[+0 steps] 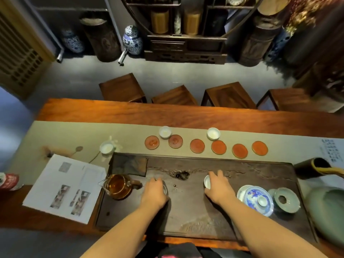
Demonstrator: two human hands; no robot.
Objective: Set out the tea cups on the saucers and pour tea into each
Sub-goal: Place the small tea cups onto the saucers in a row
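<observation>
Several round red saucers (197, 145) lie in a row on the beige runner (74, 135). Two white tea cups stand just behind the row, one (165, 131) at the left and one (213, 133) near the middle, neither on a saucer. A third white cup (106, 148) stands left of the dark tea tray (195, 216). My left hand (154, 192) is closed over a small cup (165, 189) on the tray. My right hand (218, 186) grips a white cup (207, 181), tilted on its side. A glass pitcher (118, 186) of amber tea sits at the tray's left end.
A blue-and-white lidded gaiwan (258, 200) and a green strainer holder (285, 199) stand at the tray's right end, with a green pot (325, 213) beyond. Printed sheets (65, 187) lie left of the tray. Several wooden stools (122, 88) line the table's far side.
</observation>
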